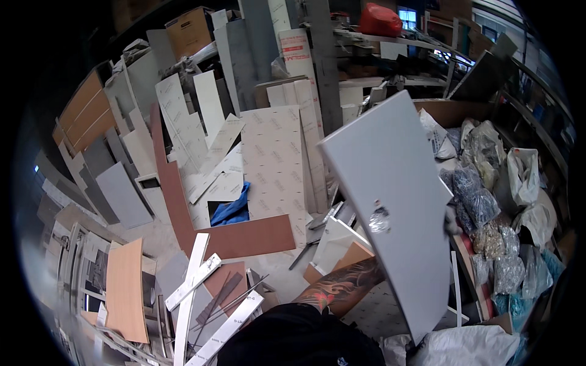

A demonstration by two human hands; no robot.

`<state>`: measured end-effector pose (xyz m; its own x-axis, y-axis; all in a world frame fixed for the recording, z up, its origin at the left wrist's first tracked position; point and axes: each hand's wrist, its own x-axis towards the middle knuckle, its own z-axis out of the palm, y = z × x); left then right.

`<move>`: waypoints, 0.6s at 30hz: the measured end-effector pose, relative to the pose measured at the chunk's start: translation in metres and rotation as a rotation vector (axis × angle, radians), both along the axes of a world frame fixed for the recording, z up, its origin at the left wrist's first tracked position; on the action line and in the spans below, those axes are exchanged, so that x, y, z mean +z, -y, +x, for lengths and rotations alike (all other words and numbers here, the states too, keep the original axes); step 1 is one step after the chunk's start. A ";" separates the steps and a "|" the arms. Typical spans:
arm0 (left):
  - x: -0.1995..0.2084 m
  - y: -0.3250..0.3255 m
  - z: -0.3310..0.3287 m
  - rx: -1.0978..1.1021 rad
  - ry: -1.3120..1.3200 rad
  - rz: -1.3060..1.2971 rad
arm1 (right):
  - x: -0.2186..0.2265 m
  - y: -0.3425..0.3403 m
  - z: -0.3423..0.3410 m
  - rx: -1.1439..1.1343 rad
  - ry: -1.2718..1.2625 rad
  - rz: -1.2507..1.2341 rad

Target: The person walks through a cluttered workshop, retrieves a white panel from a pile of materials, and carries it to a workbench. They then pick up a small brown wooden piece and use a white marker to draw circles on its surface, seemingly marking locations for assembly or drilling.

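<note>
Panel (pixel 406 213), grey and flat, tilted right of centre | gloved hand (pixel 452 222) at its right edge, left or right unclear; grip's closure hidden, can't tell | steady now: best spread the support, mind that lower corner near the white sack (pixel 473 349), lower right

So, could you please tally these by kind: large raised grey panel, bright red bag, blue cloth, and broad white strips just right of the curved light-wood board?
Large grey panel: 1
Bright red bag: 1
Blue cloth: 1
Broad white strips: 3
Total: 6
</note>
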<state>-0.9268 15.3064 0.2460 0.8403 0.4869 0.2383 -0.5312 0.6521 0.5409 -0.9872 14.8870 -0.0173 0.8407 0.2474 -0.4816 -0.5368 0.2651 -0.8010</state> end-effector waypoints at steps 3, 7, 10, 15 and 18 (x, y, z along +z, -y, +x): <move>0.007 -0.003 -0.011 0.017 0.017 -0.038 | 0.065 -0.035 -0.022 -0.137 0.082 -0.102; 0.026 -0.015 -0.026 0.330 0.029 0.489 | 0.033 0.006 0.004 -0.227 -0.012 0.058; 0.037 -0.014 -0.049 0.058 0.043 0.016 | 0.059 0.000 0.001 0.059 0.387 -0.029; 0.062 -0.014 -0.082 0.190 -0.079 0.381 | 0.068 0.000 0.014 -0.070 0.068 0.016; 0.060 -0.020 -0.088 0.126 -0.029 0.337 | 0.064 0.007 0.020 0.048 0.137 0.065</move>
<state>-1.0149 15.3262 0.3065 0.7876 0.4851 0.3799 -0.5773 0.3654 0.7302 -0.9677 14.8801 0.0462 0.8837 0.3161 -0.3453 -0.4374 0.2951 -0.8495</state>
